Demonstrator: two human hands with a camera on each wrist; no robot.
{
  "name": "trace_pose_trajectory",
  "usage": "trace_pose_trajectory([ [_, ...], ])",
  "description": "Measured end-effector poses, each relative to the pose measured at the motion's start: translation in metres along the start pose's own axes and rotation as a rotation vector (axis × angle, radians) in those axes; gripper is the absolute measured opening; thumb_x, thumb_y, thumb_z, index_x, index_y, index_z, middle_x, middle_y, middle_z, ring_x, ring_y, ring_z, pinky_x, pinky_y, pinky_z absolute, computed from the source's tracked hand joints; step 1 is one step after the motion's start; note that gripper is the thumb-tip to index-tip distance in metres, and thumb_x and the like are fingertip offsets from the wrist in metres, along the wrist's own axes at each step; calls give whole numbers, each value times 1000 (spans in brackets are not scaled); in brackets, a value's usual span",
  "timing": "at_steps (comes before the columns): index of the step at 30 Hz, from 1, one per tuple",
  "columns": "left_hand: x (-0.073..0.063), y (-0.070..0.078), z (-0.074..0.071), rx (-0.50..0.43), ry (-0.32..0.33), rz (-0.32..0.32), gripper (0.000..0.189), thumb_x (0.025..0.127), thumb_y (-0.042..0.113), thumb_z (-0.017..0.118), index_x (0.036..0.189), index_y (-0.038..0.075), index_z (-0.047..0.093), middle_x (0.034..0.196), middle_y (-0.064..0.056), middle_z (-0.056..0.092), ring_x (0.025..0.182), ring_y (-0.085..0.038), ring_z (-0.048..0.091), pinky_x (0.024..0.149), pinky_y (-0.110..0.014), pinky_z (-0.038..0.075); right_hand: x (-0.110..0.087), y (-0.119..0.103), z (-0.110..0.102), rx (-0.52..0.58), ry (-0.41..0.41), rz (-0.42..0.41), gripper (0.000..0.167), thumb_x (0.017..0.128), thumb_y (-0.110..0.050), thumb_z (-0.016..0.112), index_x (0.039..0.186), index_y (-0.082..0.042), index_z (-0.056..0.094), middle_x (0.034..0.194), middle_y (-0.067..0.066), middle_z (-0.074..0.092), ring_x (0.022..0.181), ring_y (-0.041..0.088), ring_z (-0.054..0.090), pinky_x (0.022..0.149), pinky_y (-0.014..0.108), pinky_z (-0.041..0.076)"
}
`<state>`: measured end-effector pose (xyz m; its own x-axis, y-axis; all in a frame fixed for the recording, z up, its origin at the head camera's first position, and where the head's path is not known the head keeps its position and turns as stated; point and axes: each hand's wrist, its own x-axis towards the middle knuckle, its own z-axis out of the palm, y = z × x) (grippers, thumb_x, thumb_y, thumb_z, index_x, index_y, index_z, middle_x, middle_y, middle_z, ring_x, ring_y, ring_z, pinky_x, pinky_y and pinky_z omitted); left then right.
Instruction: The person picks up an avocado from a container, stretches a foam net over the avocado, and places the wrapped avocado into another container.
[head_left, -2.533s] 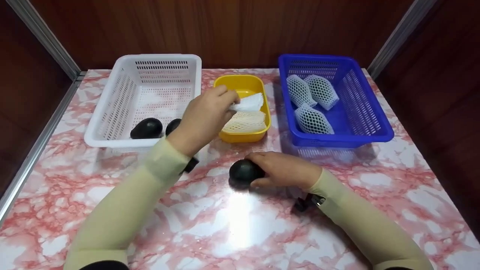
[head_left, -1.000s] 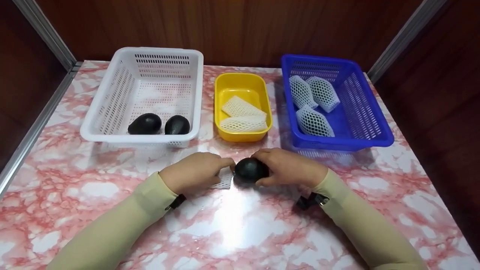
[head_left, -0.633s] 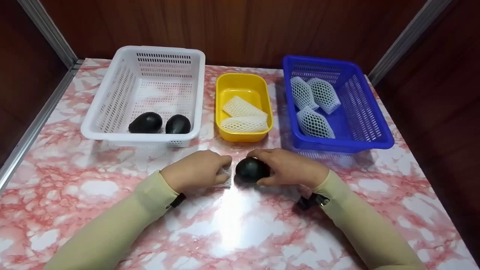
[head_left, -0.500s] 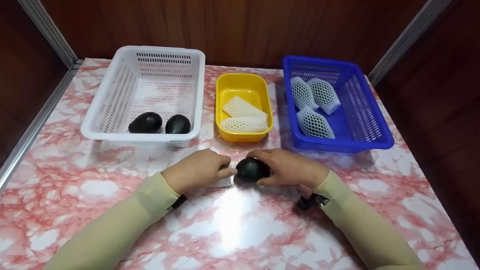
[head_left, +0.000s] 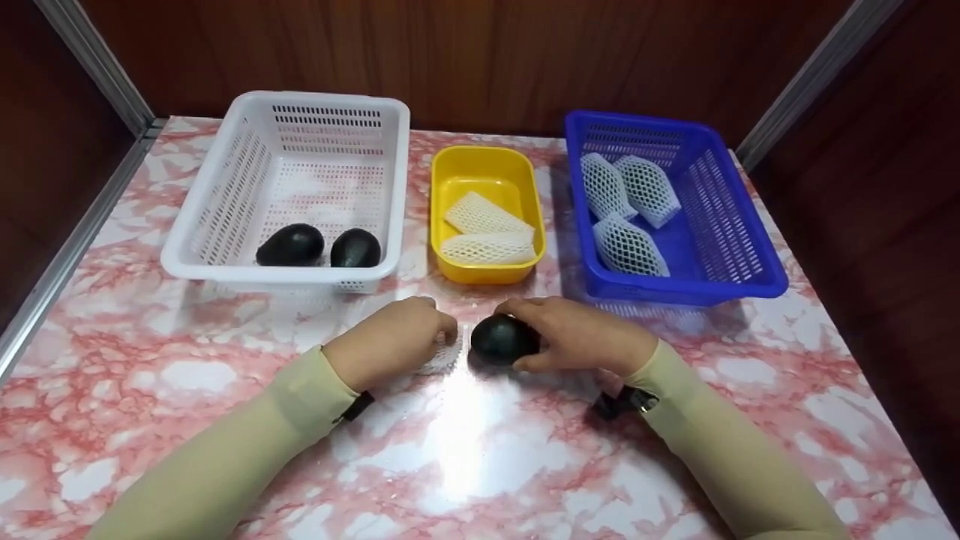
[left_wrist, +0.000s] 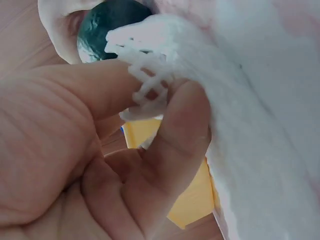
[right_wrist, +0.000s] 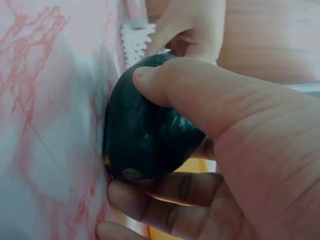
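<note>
My left hand (head_left: 394,337) pinches a white foam net sleeve (left_wrist: 230,110) between thumb and finger. In the left wrist view the sleeve's latticed mouth gapes around a fingertip, its body lying along the table. Just to the right, my right hand (head_left: 581,335) grips a dark green avocado (head_left: 504,340), thumb on one side and fingers on the other. In the right wrist view the avocado (right_wrist: 150,125) rests against the tabletop, its stem scar showing. A small gap separates the net's open end from the avocado.
A white basket (head_left: 281,274) at the left holds two bare avocados (head_left: 291,245). The yellow bin (head_left: 487,274) in the middle holds two net sleeves (head_left: 489,247). At the right, a blue basket (head_left: 682,287) has three netted avocados (head_left: 631,246). Wooden panels (head_left: 487,60) enclose the table.
The left hand took a net sleeve from the yellow bin and brought it down beside the avocado. Its fingers have since shifted on the sleeve's end. The right hand keeps holding the avocado.
</note>
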<state>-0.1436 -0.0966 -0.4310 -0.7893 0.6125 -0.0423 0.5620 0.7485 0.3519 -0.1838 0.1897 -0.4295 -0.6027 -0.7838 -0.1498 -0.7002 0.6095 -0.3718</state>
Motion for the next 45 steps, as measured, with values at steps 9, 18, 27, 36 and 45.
trace_pose_trajectory([
  [9,7,6,0,-97,-47,-70,54,80,1,81,132,-5,68,121,-20,76,111,-38,71,106,-51,58,-1,0,-1,1,6,-35,72,91,-33,89,151,-11,56,136,12,75,118,30,74,108,49,60],
  [18,8,8,6,-100,-54,-178,87,78,27,96,149,-1,55,137,-19,66,113,-38,71,107,-50,59,-2,1,-3,8,10,-18,74,88,-32,91,149,-12,55,130,13,77,112,28,76,102,46,63],
  [27,8,3,9,-67,-34,-223,83,77,41,97,137,1,56,117,-13,63,92,-33,66,93,-50,61,1,0,-1,4,26,-7,75,87,-33,91,149,-10,55,126,13,78,106,26,76,98,44,65],
  [36,7,3,10,-60,-20,-197,87,76,40,97,140,-1,55,119,-17,65,94,-37,69,93,-52,61,10,-13,15,-19,149,35,84,91,-44,88,159,-12,51,142,16,71,118,31,75,106,49,62],
  [45,5,5,10,-44,7,-182,87,77,38,95,144,3,53,119,-18,65,88,-38,70,84,-54,61,14,-19,30,-84,191,15,79,96,-49,82,161,-19,49,147,14,65,112,33,76,101,52,63],
])
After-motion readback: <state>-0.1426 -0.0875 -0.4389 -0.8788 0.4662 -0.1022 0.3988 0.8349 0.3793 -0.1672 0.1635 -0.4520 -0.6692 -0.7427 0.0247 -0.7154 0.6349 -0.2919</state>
